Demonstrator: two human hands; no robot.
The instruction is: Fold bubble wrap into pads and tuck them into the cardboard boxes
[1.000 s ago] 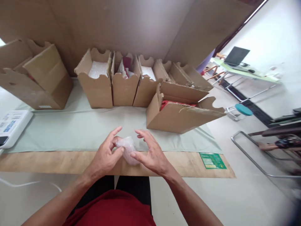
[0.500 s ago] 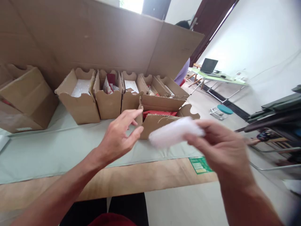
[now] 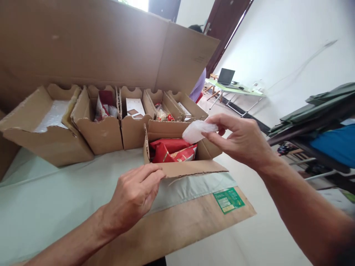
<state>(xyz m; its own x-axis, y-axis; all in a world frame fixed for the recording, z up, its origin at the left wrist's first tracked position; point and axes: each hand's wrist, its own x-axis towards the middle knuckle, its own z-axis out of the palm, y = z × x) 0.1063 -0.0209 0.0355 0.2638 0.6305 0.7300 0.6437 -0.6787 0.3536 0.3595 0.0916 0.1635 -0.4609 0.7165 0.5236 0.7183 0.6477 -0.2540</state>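
Observation:
My right hand (image 3: 238, 140) pinches a white, translucent, crumpled plastic bundle (image 3: 195, 132) above the right part of a small open cardboard box (image 3: 191, 170). What the bundle contains, if anything, I cannot make out. Red printed packets (image 3: 172, 149) lie inside this box. With closed fingers, my left hand (image 3: 135, 192) grips the left end of the box's front edge, where the front side leans outward. Its fingertips are partly hidden by the hand and the cardboard.
Behind stands a row of cardboard bins (image 3: 105, 135) holding packets and white cards, backed by a tall cardboard panel (image 3: 111, 48). A green printed card (image 3: 229, 200) lies near the table's (image 3: 188, 229) right corner. Farther right are a laptop (image 3: 226, 76) on a folding table and dark folded chairs.
My right hand has brought the white plastic bundle up over the small box. My left hand has closed on the box's front edge, which now leans outward and shows more of the red packets.

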